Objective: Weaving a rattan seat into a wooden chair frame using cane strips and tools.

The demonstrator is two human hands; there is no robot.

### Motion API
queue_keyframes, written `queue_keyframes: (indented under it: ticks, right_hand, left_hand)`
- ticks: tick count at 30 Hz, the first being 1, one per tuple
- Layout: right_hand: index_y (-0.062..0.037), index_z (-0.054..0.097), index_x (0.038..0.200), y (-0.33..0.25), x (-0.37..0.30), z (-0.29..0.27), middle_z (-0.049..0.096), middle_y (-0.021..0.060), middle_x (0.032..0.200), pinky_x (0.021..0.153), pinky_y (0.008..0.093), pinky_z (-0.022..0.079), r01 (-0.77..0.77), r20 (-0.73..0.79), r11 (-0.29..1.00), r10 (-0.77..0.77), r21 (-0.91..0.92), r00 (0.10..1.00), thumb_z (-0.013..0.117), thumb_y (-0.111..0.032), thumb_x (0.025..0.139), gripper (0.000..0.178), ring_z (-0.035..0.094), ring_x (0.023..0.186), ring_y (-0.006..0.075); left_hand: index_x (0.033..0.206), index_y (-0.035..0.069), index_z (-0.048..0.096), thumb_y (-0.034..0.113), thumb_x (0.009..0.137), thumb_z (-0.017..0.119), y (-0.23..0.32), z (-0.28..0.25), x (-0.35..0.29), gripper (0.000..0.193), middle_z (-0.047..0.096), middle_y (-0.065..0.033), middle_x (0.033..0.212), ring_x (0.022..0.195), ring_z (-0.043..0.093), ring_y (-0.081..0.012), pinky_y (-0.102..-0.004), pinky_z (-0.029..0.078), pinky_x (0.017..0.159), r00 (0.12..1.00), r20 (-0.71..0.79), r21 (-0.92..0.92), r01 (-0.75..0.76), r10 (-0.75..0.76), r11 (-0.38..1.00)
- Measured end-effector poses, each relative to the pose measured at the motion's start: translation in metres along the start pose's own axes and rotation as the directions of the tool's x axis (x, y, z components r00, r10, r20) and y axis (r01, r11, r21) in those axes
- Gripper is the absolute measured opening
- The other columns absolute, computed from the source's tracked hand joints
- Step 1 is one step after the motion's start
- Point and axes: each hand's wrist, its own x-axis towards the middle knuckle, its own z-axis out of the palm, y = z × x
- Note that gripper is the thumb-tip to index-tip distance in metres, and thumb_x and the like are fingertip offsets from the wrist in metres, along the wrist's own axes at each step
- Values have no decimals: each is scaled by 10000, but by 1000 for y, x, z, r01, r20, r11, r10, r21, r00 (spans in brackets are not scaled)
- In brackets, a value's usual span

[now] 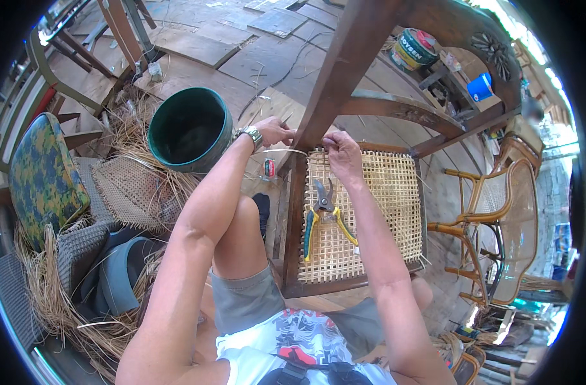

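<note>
A wooden chair with an openwork woven cane seat stands in front of me. My left hand reaches to the outer left side of its upright post, fingers drawn together; what they pinch is too small to make out. Across the post, my right hand is closed over the seat's far left corner, its fingertips partly hidden. A pale cane strand curves out from the seat's left edge below my left hand. Pruning shears with yellow and green handles lie on the weave, blades parted, beside my right forearm.
A dark green bucket stands left of my left forearm. Heaps of loose cane strips and a camouflage cushion lie farther left. At right is a rattan chair; beyond the chair back are a paint can and a blue container.
</note>
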Motion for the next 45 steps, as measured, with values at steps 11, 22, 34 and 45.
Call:
queue_keyframes:
  ticks: [11,22,34,45]
  right_hand:
    - [-46,712,964,-16,-6,-6,657,99,917,789,379,518,-227,157,959,201,170,967,644,6,881,119,662,877,253]
    - [-43,659,966,-29,-22,-4,585,134,985,838,502,458,170,162,863,-104,-476,981,583,-26,841,147,598,978,349]
    - [-14,662,1035,-48,-22,4,594,184,1061,858,515,494,97,140,737,-3,-668,990,584,-17,806,242,621,1000,373]
    - [-10,689,983,-43,-1,4,667,160,979,790,437,552,141,269,699,75,-701,960,632,-30,822,171,682,877,357]
  left_hand:
    - [1022,69,743,673,868,665,-6,-3,-5,628,693,14,797,565,481,-80,-272,386,470,998,-14,-57,-54,53,997]
    - [1041,59,784,627,879,656,-5,-9,-18,604,767,-57,909,687,632,-189,-356,509,626,998,-44,25,-42,43,999]
    - [999,54,775,639,883,654,-6,-9,-16,608,763,-83,938,876,684,-217,-375,522,774,996,-53,-16,-68,67,998]
    - [973,47,768,627,884,657,-8,-5,-6,597,755,-89,897,820,671,-218,-373,523,746,988,-51,17,-147,148,989]
